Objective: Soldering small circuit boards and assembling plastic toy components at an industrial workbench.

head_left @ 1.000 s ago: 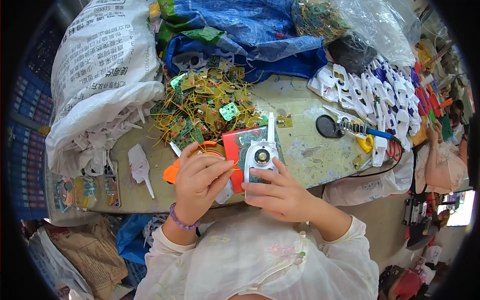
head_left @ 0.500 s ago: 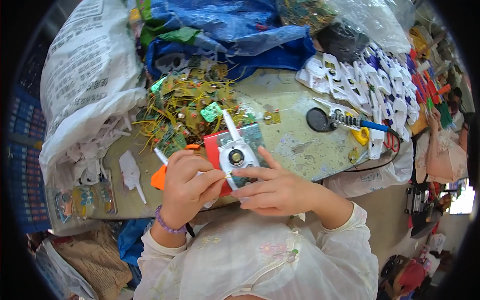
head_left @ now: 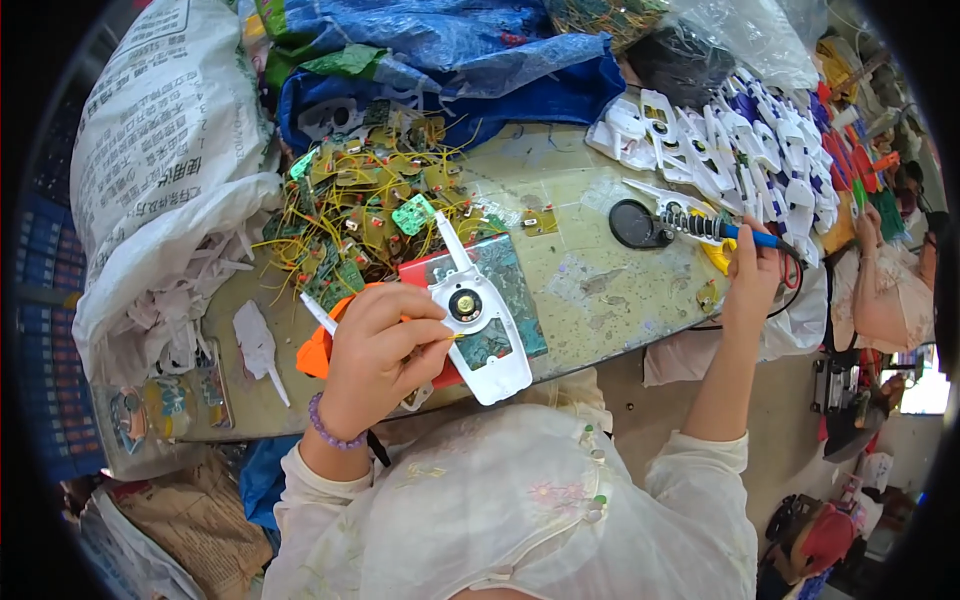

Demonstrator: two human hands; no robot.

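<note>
My left hand (head_left: 390,345) is closed in a pinch on a thin yellow wire (head_left: 457,337) beside a white plastic shell (head_left: 500,380). The shell has a long antenna-like arm, and a round speaker (head_left: 466,306) sits in it. It lies over a red and dark glassy plate (head_left: 525,290) on the table. Far to the right, my right hand (head_left: 752,275) has its fingers around the blue handle of a soldering iron (head_left: 765,240). The iron's front end is inside a coiled metal holder (head_left: 690,224) with a round black base (head_left: 635,224).
A heap of circuit boards with yellow wires (head_left: 370,200) covers the far left. White shells (head_left: 765,150) are piled at the far right. An orange piece (head_left: 314,356) and a loose white part (head_left: 258,345) lie left. A white sack (head_left: 175,130) stands at the left edge.
My right hand has left the white shell and moved right to the soldering iron's handle. My left hand stays by the shell, pinching the wire.
</note>
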